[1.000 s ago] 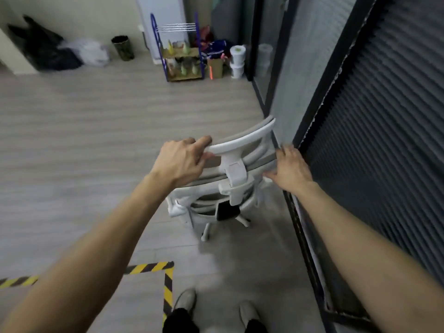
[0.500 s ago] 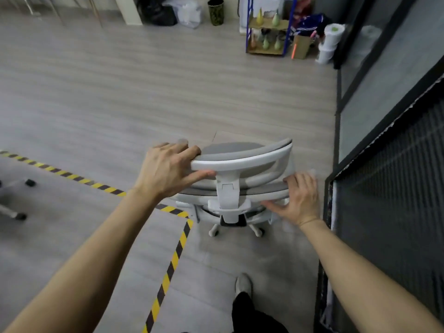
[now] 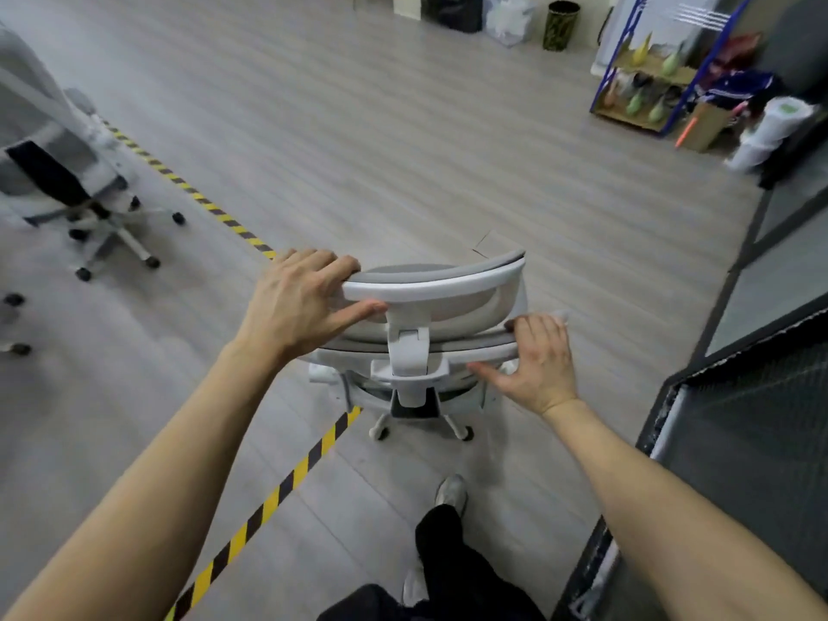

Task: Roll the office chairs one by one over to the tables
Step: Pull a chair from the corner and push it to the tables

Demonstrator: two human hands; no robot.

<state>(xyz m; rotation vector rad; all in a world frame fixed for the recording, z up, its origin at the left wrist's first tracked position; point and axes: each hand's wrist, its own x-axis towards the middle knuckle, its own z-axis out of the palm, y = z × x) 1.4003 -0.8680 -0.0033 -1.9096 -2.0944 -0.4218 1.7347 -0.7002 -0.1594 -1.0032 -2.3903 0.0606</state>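
Observation:
A white and grey office chair (image 3: pixel 430 302) stands in front of me, its back toward me, on white castors. My left hand (image 3: pixel 300 302) grips the left end of its headrest, fingers over the top and thumb underneath. My right hand (image 3: pixel 537 356) holds the right end of the backrest's top edge, fingers curled over it. A second white office chair (image 3: pixel 58 172) stands at the far left beyond the striped tape. No table is in view.
Yellow-black floor tape (image 3: pixel 286 481) runs diagonally under the chair. A dark mesh partition (image 3: pixel 757 423) and glass wall close the right side. At the back stand a blue shelf rack (image 3: pixel 649 78), a waste bin (image 3: pixel 560 24), bags and paper rolls (image 3: pixel 770 132). My feet (image 3: pixel 448 490) are below.
The chair has swung away from the right wall and rolled left over the tape. The view turned left, bringing the second chair into sight. Both hands kept their hold.

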